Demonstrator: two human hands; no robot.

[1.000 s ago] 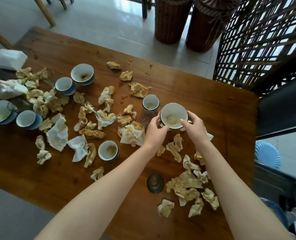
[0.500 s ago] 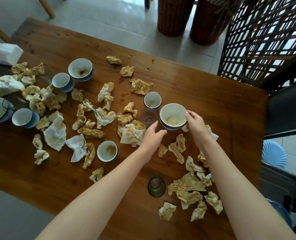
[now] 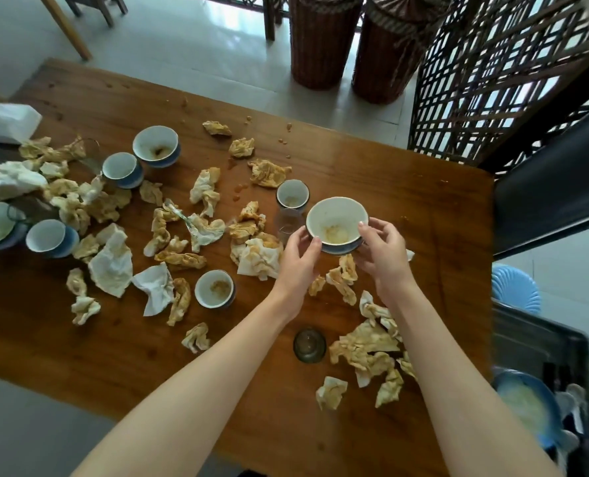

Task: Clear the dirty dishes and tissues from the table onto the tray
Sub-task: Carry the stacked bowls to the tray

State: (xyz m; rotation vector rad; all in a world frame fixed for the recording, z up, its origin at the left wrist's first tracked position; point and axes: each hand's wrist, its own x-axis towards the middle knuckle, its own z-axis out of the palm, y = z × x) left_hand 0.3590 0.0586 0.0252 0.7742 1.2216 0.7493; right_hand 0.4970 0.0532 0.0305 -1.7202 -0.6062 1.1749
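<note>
Bare table (image 3: 406, 173) surface lies right of and beyond the bowl (image 3: 336, 218). Crumpled tissues (image 3: 365, 349) and a glass (image 3: 309, 345) obstruct the near-side path toward the tray (image 3: 533, 335).

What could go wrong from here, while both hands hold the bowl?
The clear glass stands right beside the bowl, close to the left hand; lifting could knock it over. The bowl has brown residue inside; if the right hand tilts it on the way to the tray, some may drip on the table.
</note>
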